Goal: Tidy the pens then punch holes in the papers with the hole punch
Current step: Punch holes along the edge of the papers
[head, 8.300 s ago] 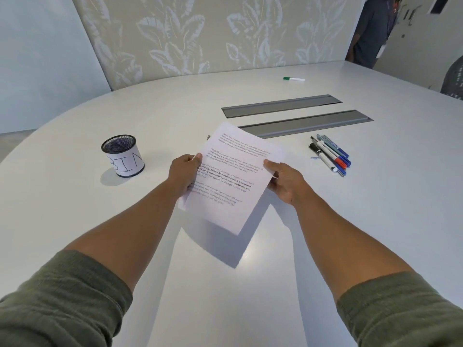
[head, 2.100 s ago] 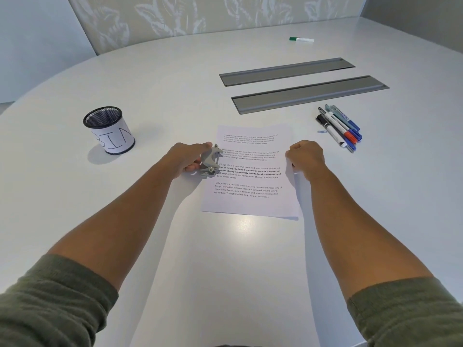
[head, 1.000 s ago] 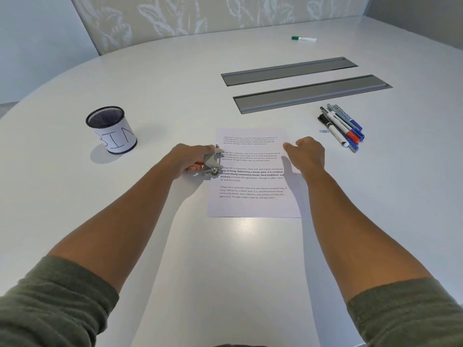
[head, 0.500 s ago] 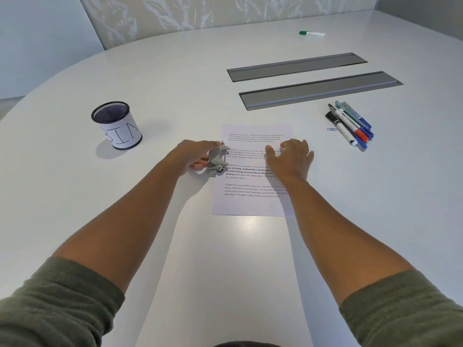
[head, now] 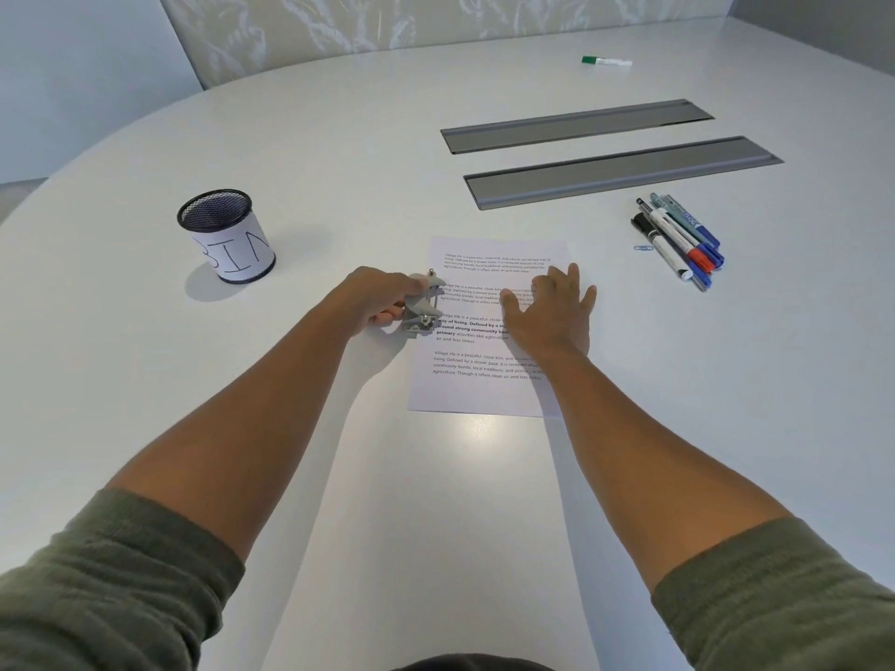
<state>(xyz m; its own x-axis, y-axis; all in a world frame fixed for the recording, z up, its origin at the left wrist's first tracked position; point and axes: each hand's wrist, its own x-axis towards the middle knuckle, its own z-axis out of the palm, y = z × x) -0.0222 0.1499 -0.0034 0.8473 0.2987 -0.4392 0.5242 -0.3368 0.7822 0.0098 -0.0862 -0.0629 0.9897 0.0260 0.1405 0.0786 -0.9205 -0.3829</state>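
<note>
Printed papers lie flat on the white table in front of me. A small grey hole punch sits at the papers' left edge, and my left hand grips it with fingers curled round its body and lever. My right hand presses flat on the middle of the papers, fingers spread. Several pens lie bunched side by side at the right. A black mesh pen cup with a paper label reading "BIN" stands at the left.
Two long grey cable-tray lids are set into the table beyond the papers. A green-capped marker lies far back. A small blue paper clip sits left of the pens.
My right hand slid from the papers' right edge onto their middle and flattened out. The papers shifted slightly. My left hand kept its grip on the hole punch at the left edge.
</note>
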